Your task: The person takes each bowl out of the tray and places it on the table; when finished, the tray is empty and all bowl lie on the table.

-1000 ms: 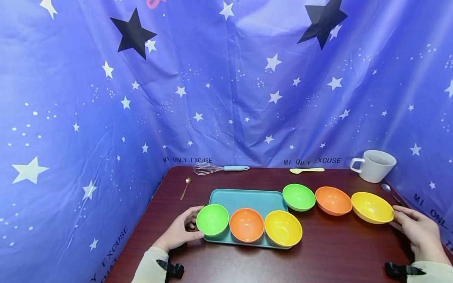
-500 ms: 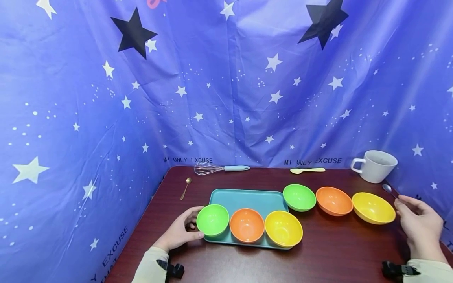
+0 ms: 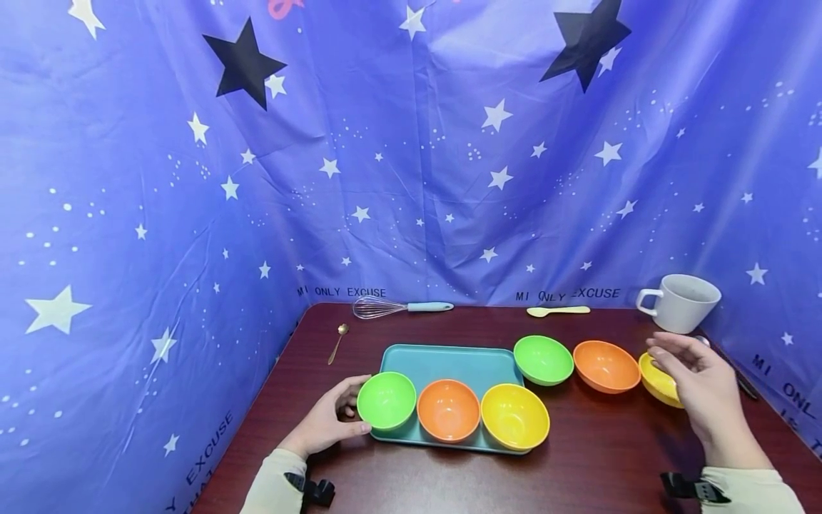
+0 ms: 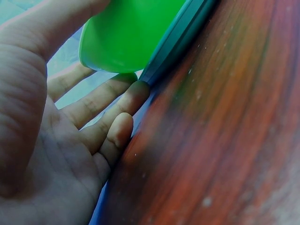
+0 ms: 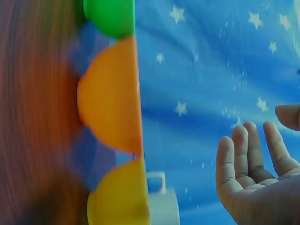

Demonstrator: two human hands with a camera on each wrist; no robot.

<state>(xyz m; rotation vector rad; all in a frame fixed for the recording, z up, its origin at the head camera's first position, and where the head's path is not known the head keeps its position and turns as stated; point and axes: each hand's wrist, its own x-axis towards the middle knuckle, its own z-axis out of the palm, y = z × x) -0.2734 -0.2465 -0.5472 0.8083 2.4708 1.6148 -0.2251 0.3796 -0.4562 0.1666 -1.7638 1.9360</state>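
Nearest the person, the left hand [image 3: 324,421] is resting on the tabletop [image 3: 597,457] at the left end of the teal tray [image 3: 449,360]. Its fingers are lying relaxed against the tray's edge, just under the green bowl [image 3: 386,400], and its grip is closing on nothing. On the tray, this green bowl, an orange bowl [image 3: 447,409] and a yellow bowl [image 3: 514,415] are sitting side by side along the near edge, the back of the tray showing bare.

To the right of the tray, the right hand [image 3: 700,385] is hovering with fingers spread and loose, its grip open and empty, partly covering the second yellow bowl [image 3: 656,380] without clearly touching it. Between that bowl and the tray, a second orange bowl [image 3: 605,365] and a second green bowl [image 3: 542,358] are standing on the tabletop.

Judging from this, three bowls are placed on the tray and three are waiting off it.

Beyond the tray, a white mug [image 3: 681,303], a pale spoon [image 3: 557,310], a whisk [image 3: 398,307] and a gold spoon [image 3: 337,341] are lying near the starry backdrop [image 3: 411,157].
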